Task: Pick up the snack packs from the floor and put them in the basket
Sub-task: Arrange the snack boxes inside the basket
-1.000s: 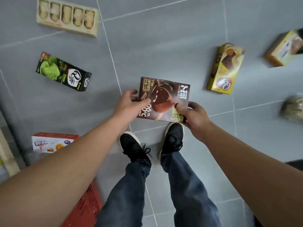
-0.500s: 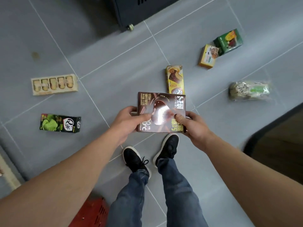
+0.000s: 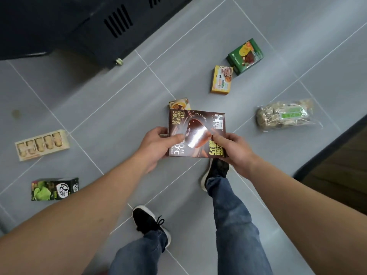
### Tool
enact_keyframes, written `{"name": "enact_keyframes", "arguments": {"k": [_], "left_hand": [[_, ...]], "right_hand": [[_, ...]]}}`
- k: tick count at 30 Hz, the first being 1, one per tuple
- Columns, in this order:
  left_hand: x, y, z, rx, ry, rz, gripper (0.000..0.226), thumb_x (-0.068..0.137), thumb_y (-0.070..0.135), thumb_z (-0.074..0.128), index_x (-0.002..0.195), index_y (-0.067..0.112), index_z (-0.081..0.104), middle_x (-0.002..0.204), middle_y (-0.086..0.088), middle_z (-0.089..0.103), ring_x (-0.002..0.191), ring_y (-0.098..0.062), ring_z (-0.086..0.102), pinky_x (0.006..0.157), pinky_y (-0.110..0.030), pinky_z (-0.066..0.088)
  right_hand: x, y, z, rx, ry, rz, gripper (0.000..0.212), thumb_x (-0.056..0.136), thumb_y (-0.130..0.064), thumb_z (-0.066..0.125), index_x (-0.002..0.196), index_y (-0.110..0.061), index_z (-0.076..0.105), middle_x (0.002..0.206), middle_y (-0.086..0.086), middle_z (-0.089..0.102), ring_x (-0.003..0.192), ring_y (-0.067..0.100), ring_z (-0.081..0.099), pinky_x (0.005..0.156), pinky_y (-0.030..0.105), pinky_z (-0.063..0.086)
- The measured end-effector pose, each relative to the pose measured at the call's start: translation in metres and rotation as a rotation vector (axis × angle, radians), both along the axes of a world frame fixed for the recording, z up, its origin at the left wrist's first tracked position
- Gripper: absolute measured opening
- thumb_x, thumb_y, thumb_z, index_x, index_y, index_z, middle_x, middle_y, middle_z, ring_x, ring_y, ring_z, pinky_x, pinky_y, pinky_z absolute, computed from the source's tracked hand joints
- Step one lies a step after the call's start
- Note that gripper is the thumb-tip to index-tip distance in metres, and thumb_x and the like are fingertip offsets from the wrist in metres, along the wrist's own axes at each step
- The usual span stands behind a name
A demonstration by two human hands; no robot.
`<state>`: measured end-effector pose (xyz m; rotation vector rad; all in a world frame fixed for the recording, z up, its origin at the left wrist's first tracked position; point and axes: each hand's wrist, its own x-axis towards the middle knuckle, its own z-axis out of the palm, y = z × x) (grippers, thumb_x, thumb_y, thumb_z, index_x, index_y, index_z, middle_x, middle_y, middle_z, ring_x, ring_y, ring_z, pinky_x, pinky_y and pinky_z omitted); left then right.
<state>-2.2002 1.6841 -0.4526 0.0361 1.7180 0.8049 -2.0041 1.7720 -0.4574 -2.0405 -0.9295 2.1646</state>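
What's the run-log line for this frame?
phase: carrying | held: glossy brown chocolate box | left hand: gripping | right hand: gripping | basket: out of view | packs on grey tiled floor: at least six

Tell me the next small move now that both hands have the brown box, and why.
Probably carry the brown box, pinched between left hand and right hand, to the basket, which is out of view now. It is clear of the floor, so only the drop remains.
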Motion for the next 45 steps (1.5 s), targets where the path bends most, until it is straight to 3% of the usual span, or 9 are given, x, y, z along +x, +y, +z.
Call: {"name": "enact_keyframes", "arguments": {"k": [4, 7, 12, 19, 22, 26, 30, 38, 45], "left_hand": [[0.011, 0.051, -0.025, -0.014, 0.053, 0.006, 0.027, 0.079, 0.013, 0.081, 0.100, 0.010, 0.064, 0.089, -0.006, 0.072, 0.069, -0.014, 0.071, 0.061, -0.026, 0.056], [0.012, 0.084, -0.052, -0.045, 0.130, 0.021, 0.025, 0.076, 0.016, 0.084, 0.090, 0.017, 0.063, 0.088, -0.004, 0.073, 0.077, -0.020, 0.072, 0.073, -0.035, 0.057], [-0.001, 0.118, -0.110, -0.095, 0.183, 0.096, 0.027, 0.075, 0.018, 0.084, 0.092, 0.016, 0.064, 0.089, -0.005, 0.074, 0.076, -0.021, 0.073, 0.071, -0.034, 0.059], [-0.028, 0.153, -0.222, -0.130, 0.294, 0.073, 0.026, 0.073, 0.030, 0.085, 0.085, 0.023, 0.062, 0.088, 0.004, 0.072, 0.076, -0.013, 0.071, 0.067, -0.028, 0.056], [-0.040, 0.170, -0.263, -0.120, 0.311, 0.083, 0.027, 0.074, 0.030, 0.084, 0.092, 0.020, 0.066, 0.087, 0.004, 0.072, 0.073, -0.011, 0.070, 0.064, -0.026, 0.055], [-0.053, 0.192, -0.308, -0.082, 0.326, 0.127, 0.034, 0.077, 0.025, 0.082, 0.105, 0.012, 0.066, 0.084, 0.004, 0.071, 0.059, -0.002, 0.067, 0.050, -0.017, 0.050], [-0.065, 0.206, -0.349, -0.073, 0.305, 0.132, 0.036, 0.074, 0.027, 0.084, 0.103, 0.013, 0.068, 0.087, -0.001, 0.074, 0.068, -0.011, 0.073, 0.057, -0.025, 0.056], [-0.070, 0.205, -0.378, -0.051, 0.303, 0.092, 0.044, 0.079, 0.030, 0.081, 0.115, 0.010, 0.064, 0.088, 0.006, 0.072, 0.064, -0.002, 0.071, 0.053, -0.017, 0.052], [-0.075, 0.198, -0.352, -0.107, 0.270, 0.142, 0.051, 0.065, 0.032, 0.086, 0.107, 0.011, 0.066, 0.090, -0.003, 0.076, 0.073, -0.019, 0.075, 0.068, -0.038, 0.063]], "right_hand": [[0.004, 0.052, -0.030, 0.030, -0.063, 0.086, 0.044, 0.075, -0.047, 0.077, 0.104, -0.016, 0.065, 0.102, 0.007, 0.074, 0.092, 0.022, 0.072, 0.091, 0.042, 0.056], [0.002, 0.086, -0.059, 0.062, -0.117, 0.178, 0.067, 0.058, -0.070, 0.076, 0.102, -0.020, 0.066, 0.104, 0.003, 0.072, 0.100, 0.022, 0.068, 0.094, 0.043, 0.053], [-0.007, 0.125, -0.122, 0.132, -0.221, 0.307, 0.053, 0.085, -0.040, 0.070, 0.127, -0.011, 0.057, 0.121, 0.003, 0.063, 0.112, 0.022, 0.060, 0.102, 0.037, 0.046], [-0.025, 0.165, -0.232, 0.249, -0.380, 0.401, 0.062, 0.084, -0.039, 0.070, 0.137, -0.013, 0.050, 0.135, 0.004, 0.057, 0.122, 0.023, 0.054, 0.097, 0.031, 0.042], [-0.031, 0.183, -0.276, 0.309, -0.435, 0.416, 0.070, 0.083, -0.036, 0.071, 0.142, -0.012, 0.043, 0.142, 0.007, 0.049, 0.126, 0.025, 0.050, 0.096, 0.030, 0.041], [-0.043, 0.206, -0.326, 0.416, -0.541, 0.381, 0.086, 0.077, -0.040, 0.074, 0.147, -0.014, 0.032, 0.147, 0.007, 0.037, 0.132, 0.028, 0.042, 0.105, 0.035, 0.037], [-0.065, 0.226, -0.368, 0.457, -0.596, 0.296, 0.109, 0.070, -0.048, 0.079, 0.153, -0.016, 0.015, 0.154, 0.006, 0.024, 0.139, 0.031, 0.029, 0.112, 0.039, 0.028], [-0.088, 0.227, -0.405, 0.524, -0.748, 0.269, 0.114, 0.070, -0.051, 0.076, 0.153, -0.013, 0.009, 0.150, 0.011, 0.028, 0.134, 0.035, 0.033, 0.109, 0.044, 0.031], [-0.084, 0.219, -0.371, 0.417, -0.701, 0.218, 0.105, 0.067, -0.049, 0.074, 0.149, -0.014, 0.019, 0.138, 0.013, 0.036, 0.126, 0.037, 0.038, 0.109, 0.042, 0.032]]}}
